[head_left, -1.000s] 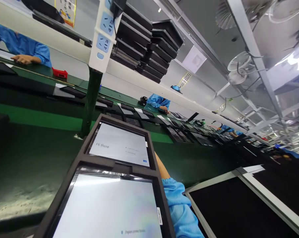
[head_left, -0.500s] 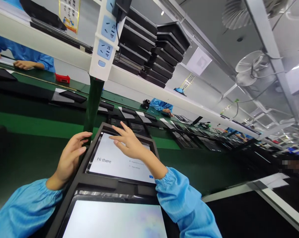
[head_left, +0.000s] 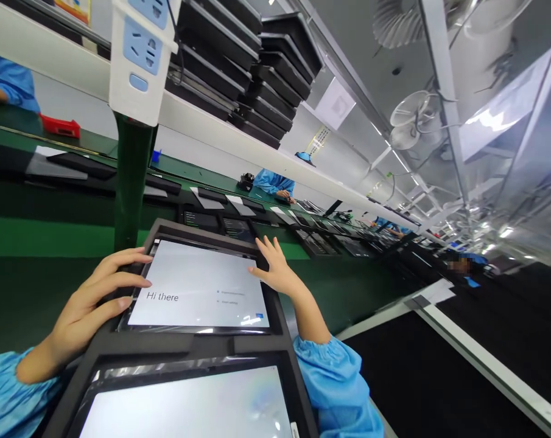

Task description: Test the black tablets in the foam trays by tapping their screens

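Note:
A tablet [head_left: 197, 283] with "Hi there" on its lit screen lies in the far recess of a black foam tray [head_left: 142, 345]. A second tablet [head_left: 188, 404], its screen pale and nearly blank, fills the near recess and runs out of view at the bottom. My left hand [head_left: 90, 298] rests over the tray's left rim, fingers apart, with the fingertips at the first tablet's left edge. At that tablet's right edge is my right hand [head_left: 277, 267], fingers spread and thumb over the screen's border. Neither hand is closed around anything.
Behind the tray rises a green post with a white power strip [head_left: 140, 67]. Stacked black trays [head_left: 238, 67] stand on the shelf above. More tablets [head_left: 238, 229] and white sheets line the green bench [head_left: 51, 231]. A co-worker's blue sleeve [head_left: 273, 181] shows across the bench.
My left hand has come onto the tray's left side. My right hand has moved from above the screen to its right edge. The camera view has shifted right.

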